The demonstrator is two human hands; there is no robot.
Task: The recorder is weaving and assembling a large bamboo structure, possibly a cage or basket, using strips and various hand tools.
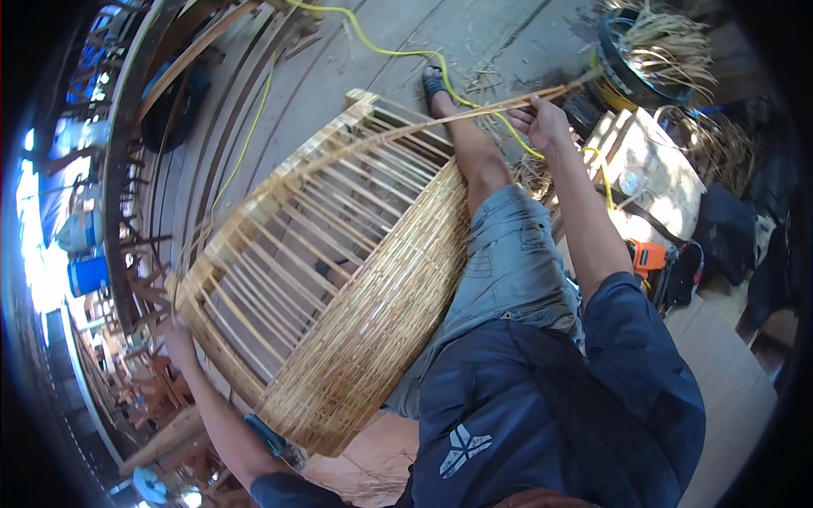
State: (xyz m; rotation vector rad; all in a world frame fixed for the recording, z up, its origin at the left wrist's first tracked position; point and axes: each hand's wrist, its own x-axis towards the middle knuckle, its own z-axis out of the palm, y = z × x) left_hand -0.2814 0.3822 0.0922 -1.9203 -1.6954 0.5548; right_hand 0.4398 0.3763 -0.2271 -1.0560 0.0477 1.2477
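A partly woven chair seat or back leans across my lap, its near half tightly woven from tan natural strands. Bare parallel rods span the other half up to a pale wooden rail. My right hand, out to the far right, pinches a long flat fibre strand between thumb and fingers. That strand runs across the bare rods toward the left corner of the frame. There, my left hand is beside the frame's end, smeared and partly hidden, so its grip does not show.
A black bucket of dry fibre strands stands at the far right. Near it are a light wooden block and an orange tool. A yellow cord crosses the plank floor. Wooden furniture frames line the left side.
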